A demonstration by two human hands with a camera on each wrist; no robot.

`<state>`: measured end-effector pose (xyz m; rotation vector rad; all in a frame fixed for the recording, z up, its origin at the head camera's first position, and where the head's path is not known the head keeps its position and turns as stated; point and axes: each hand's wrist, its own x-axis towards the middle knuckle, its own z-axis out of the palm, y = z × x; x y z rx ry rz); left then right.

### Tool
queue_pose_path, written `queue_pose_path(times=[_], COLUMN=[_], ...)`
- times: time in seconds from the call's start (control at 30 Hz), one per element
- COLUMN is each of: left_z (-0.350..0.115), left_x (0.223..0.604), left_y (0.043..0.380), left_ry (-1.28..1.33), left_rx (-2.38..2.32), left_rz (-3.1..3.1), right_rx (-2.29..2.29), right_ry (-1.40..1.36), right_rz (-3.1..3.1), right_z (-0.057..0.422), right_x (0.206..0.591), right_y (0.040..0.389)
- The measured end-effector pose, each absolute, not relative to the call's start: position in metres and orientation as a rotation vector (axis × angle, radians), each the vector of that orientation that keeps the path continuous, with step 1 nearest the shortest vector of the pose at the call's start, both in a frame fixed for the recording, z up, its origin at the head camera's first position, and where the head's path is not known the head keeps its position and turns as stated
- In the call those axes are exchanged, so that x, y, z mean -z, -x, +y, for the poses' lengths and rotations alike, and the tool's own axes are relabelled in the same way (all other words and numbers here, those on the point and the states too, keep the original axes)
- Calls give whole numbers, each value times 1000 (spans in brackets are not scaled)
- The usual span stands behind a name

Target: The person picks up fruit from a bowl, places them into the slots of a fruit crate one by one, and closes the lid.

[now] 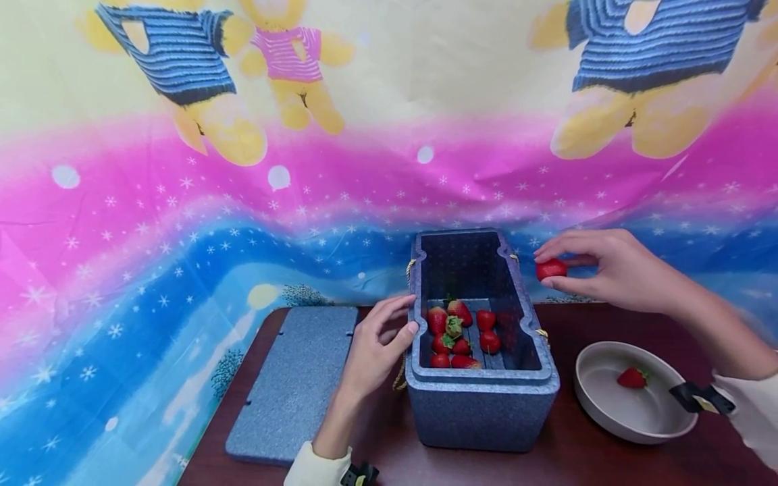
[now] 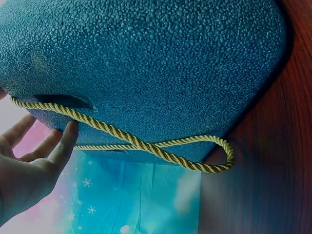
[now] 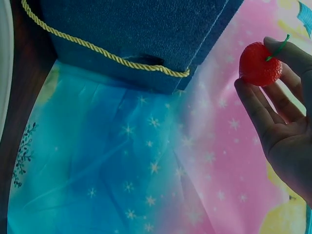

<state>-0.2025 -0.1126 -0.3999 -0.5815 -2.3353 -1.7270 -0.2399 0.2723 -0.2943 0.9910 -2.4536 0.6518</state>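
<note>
My right hand [image 1: 616, 266] pinches a red strawberry [image 1: 551, 269] between thumb and fingers, raised to the right of the foam box [image 1: 483, 418]. In the right wrist view the strawberry [image 3: 260, 64] looks rounded and bumpy, with a thin green stem. My left hand [image 1: 378, 344] rests against the box's left rim, its fingers only slightly bent. The left wrist view shows those fingertips [image 2: 71, 127] by the outer wall, near a gold rope handle [image 2: 122, 134]. Inside the lidless grey-blue box lie several strawberries [image 1: 458, 312], grouped toward its near half.
Right of the box stands a round beige bowl [image 1: 592, 398] with one strawberry [image 1: 633, 378] in it. A flat grey-blue lid [image 1: 298, 385] lies on the dark wooden table [image 1: 608, 466] at the left. A printed cloth [image 1: 389, 169] hangs close behind.
</note>
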Motion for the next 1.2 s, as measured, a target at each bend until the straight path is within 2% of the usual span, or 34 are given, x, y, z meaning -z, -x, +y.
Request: queue_pose_path(times=[0.57,1.2], left_z=[-113,-113], left_x=[400,399], left_y=[202,202], left_ry=[581,604], left_rx=[1748,1744], left_rz=[-2328,-2323], right_rx=[-775,-741], right_ry=[-1147,-1318], right_rz=[-2518,-2621], right_z=[230,190], right_x=[288,308], right_y=[265,300])
